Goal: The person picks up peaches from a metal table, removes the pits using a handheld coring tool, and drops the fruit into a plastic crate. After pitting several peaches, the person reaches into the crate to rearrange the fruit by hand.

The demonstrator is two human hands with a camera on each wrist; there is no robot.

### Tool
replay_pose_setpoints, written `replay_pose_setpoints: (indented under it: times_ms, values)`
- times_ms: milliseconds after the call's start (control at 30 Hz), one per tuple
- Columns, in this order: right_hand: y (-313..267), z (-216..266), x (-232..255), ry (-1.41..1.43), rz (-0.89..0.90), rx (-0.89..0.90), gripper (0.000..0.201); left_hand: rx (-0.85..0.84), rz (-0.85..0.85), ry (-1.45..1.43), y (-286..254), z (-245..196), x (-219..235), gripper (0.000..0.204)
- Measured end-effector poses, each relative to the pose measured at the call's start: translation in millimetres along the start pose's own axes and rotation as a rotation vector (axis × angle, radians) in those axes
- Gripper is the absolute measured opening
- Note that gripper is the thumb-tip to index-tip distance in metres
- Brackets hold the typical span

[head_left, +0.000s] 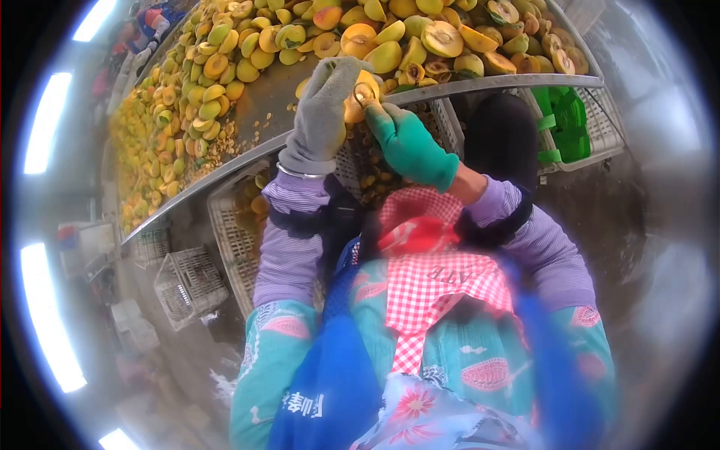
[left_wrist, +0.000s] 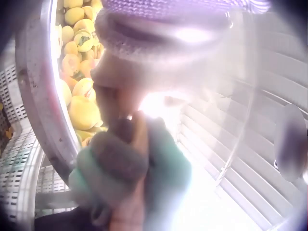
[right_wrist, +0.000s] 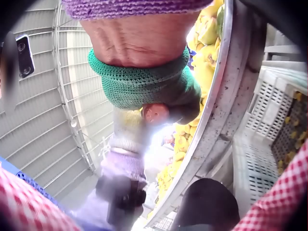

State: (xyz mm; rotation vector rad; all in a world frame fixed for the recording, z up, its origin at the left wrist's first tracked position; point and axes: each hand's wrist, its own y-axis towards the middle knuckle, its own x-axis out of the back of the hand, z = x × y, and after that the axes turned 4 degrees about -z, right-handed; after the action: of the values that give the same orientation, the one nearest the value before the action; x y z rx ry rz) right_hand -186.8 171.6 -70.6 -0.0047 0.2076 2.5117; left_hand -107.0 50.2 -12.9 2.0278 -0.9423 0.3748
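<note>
At the desk's (head_left: 274, 94) near edge, our left hand (head_left: 319, 116) grips a peach half (head_left: 355, 103); we should steady it against our right hand (head_left: 415, 148), whose grasp we cannot tell.

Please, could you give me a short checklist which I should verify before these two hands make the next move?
1. Left hand grips the peach: ok.
2. Right hand is at the peach: ok, its fingers reach the cut side.
3. Stone is out of the peach: cannot tell, the brown centre is too small to read.
4. Right wrist is covered: not ok, bare skin shows between green glove and purple sleeve.
5. White basket stands below the metal table's rim: ok.
</note>
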Motion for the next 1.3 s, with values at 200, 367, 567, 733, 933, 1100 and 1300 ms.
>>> replay_pose_setpoints:
  times_ms: [200, 367, 567, 733, 933, 1100, 1300]
  values:
    - [-8, 16, -22, 0.174, -0.024, -0.221, 0.053, 0.302, -0.263, -0.105, -6, -4, -17, 0.018]
    - [-3, 5, -7, 0.081, 0.051, -0.16, 0.052, 0.522, -0.304, -0.635, -6, -18, -19, 0.025]
    - [-14, 26, -23, 0.155, -0.154, -0.114, 0.052, 0.382, -0.394, -0.533, -2, -22, -26, 0.033]
    - [-10, 18, -12, 0.127, 0.027, -0.214, 0.051, 0.402, -0.274, -0.464, -5, -22, -18, 0.034]
    - [-10, 38, -9, 0.712, 0.177, -0.544, 0.046, 0.539, 0.142, -0.596, 16, -3, 4, 0.035]
    - [-5, 49, -12, 1.208, 0.271, -0.62, 0.039, 0.538, 0.24, -0.507, 42, -2, 7, 0.032]
    - [10, 55, 4, 0.88, 0.258, -0.595, 0.034, 0.545, -0.202, -0.667, 26, -3, -23, 0.029]
